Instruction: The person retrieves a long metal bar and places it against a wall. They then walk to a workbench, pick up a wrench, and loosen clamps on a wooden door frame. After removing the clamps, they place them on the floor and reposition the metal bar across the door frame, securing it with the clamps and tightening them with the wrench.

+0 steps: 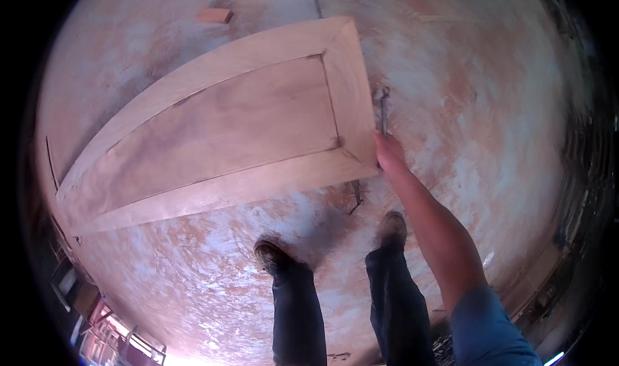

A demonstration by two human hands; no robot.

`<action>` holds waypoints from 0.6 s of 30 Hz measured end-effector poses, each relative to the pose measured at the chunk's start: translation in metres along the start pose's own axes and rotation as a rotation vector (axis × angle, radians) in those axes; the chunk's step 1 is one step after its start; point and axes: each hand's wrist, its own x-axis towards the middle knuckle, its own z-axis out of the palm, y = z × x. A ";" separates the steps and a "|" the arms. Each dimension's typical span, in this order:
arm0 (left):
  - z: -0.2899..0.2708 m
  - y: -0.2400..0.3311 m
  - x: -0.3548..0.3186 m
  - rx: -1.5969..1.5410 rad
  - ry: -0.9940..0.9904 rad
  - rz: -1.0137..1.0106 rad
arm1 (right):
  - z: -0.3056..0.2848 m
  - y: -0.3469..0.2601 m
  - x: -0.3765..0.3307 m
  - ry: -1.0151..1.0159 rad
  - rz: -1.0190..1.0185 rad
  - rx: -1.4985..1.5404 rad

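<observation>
My right hand (391,153) is closed at the right end of a large framed wooden panel (225,118). A slim grey metal bar (385,113) with a small rounded head sticks out beyond the fist, and the fingers seem wrapped round it. Part of the grip is hidden, so I cannot tell whether the hand also touches the panel's edge. The panel has one curved side, one straight side and mitred corners at its wide end, and it tapers to the left. My left hand is not in view.
Beyond the panel a reddish block (214,15) lies on the mottled floor (464,153). A thin dark rod (356,197) shows beside the panel's near edge. My shoes (272,256) stand close by. Stacked material (583,172) lines the right side, and a frame-like structure (109,337) stands lower left.
</observation>
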 end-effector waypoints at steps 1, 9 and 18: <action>0.002 0.001 0.001 -0.003 0.009 -0.001 | -0.005 -0.007 -0.009 -0.013 -0.009 0.028; -0.005 -0.006 -0.002 -0.038 0.040 0.011 | -0.005 -0.017 -0.025 0.015 0.043 -0.011; -0.017 0.003 0.005 -0.032 0.069 0.003 | -0.015 -0.007 -0.033 0.040 -0.180 -0.342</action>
